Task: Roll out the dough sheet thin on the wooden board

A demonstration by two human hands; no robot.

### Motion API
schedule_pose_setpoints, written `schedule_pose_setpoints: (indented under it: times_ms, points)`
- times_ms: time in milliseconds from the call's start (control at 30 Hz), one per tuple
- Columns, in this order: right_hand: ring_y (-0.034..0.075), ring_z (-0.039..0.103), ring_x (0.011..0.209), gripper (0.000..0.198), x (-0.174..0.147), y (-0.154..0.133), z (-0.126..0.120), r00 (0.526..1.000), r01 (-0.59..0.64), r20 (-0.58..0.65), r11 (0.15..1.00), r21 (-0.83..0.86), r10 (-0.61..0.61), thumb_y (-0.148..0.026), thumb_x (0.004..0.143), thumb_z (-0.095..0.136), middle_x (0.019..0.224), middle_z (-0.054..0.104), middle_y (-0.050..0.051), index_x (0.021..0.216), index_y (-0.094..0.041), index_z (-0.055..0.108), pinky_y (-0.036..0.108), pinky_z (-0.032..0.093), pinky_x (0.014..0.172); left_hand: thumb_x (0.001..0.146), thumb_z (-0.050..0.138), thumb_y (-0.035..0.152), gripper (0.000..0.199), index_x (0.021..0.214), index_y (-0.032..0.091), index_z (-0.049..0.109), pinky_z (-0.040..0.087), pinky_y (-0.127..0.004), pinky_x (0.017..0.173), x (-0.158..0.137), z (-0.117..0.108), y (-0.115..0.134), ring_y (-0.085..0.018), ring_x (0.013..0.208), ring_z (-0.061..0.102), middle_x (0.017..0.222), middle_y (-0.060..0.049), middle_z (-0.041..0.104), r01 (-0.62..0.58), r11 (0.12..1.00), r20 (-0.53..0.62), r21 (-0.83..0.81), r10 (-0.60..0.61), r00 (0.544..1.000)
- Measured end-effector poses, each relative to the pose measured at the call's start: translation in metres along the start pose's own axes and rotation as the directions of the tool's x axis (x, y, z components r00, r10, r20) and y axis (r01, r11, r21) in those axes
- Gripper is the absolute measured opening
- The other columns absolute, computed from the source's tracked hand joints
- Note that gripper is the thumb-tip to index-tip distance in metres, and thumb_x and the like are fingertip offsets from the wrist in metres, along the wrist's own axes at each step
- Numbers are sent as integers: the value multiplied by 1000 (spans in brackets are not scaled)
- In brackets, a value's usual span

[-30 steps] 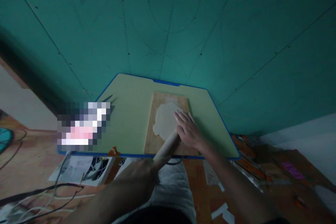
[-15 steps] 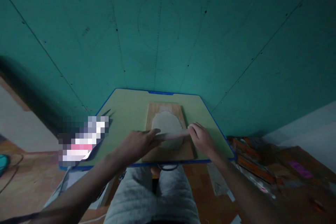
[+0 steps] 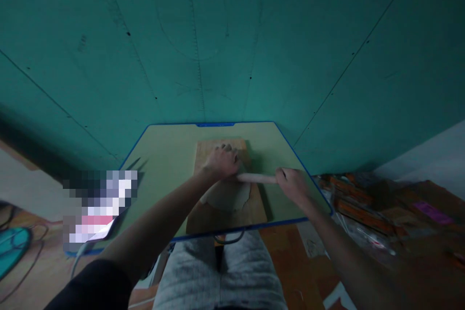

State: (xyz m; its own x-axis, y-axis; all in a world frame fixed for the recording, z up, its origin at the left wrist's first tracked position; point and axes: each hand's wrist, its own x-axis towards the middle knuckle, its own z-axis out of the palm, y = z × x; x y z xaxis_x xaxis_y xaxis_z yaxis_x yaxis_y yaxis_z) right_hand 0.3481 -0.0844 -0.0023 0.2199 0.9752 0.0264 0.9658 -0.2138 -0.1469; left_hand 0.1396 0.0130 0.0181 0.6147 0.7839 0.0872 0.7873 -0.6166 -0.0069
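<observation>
A pale, flat sheet of dough (image 3: 227, 197) lies on a wooden board (image 3: 250, 212), its far part covered by my left hand. My left hand (image 3: 222, 161) is over the far half of the dough with its fingers curled; what is under them is hidden. A light rolling pin (image 3: 258, 178) lies crosswise over the dough, its left end out of sight by my left hand. Closed around the pin's right end is my right hand (image 3: 291, 184), beyond the board's right edge.
The board rests on a pale folding table (image 3: 167, 155) with a blue rim, against a green wall (image 3: 232, 92). A blurred-out, bright object (image 3: 105, 208) stands at the table's left, a dark pointed tip behind it. Packed items (image 3: 356, 203) lie on the floor at right.
My left hand has moved from the pin's left end forward onto the far part of the dough. The pin and my right hand have shifted right. The view has turned slightly.
</observation>
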Motion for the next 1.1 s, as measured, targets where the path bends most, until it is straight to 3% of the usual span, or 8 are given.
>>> schedule_pose_setpoints:
  times_ms: [133,300,467,600,700,933,1100]
  points:
    - [22,70,85,44,-10,-3,-10,986,92,153,979,-184,-64,-22,99,31,94,76,15,96,-14,74,28,38,64,98,36,35,38,113,15,64,47,-44,89,1,14,2,-30,108,59,113,-15,65,-5,1000,-84,-1,4,996]
    - [25,69,85,38,-25,8,-16,913,380,292,856,-350,-285,-18,96,40,94,73,16,125,-15,64,28,39,61,98,35,30,40,125,15,60,38,-51,105,-17,21,5,-34,131,46,136,-14,58,-72,997,-113,41,76,991]
    - [23,66,76,38,-39,18,-9,848,523,328,758,-390,-417,-12,94,41,87,71,15,126,-15,63,28,33,53,94,40,36,52,138,9,50,31,-53,113,-44,20,15,-36,139,39,144,-19,52,14,1000,-196,-3,-14,981]
    - [20,61,66,39,-48,23,-2,812,584,295,710,-394,-504,-11,92,42,78,69,10,123,-18,64,29,23,50,92,42,35,54,136,6,51,29,-54,115,-66,21,21,-36,141,37,146,-22,48,-16,999,-263,29,23,965]
    - [17,56,61,41,-54,26,2,796,603,219,702,-380,-565,-10,89,42,73,68,8,123,-20,64,30,20,49,90,44,32,55,135,3,52,28,-54,116,-78,19,26,-37,142,35,147,-24,46,1,1000,-246,21,5,969]
    - [16,55,58,32,-73,29,10,789,604,91,739,-297,-608,-15,95,40,66,64,5,111,-18,68,30,23,51,92,44,27,48,133,6,55,33,-50,116,-110,17,35,-33,141,39,145,-19,52,-3,1000,-247,-15,-1,969]
    - [17,59,59,28,-88,32,27,739,623,12,676,-394,-674,-10,90,48,63,63,4,110,-16,68,30,23,51,95,42,29,49,137,5,50,35,-49,114,-143,25,39,-32,140,40,146,-20,49,-21,1000,-283,-19,14,959]
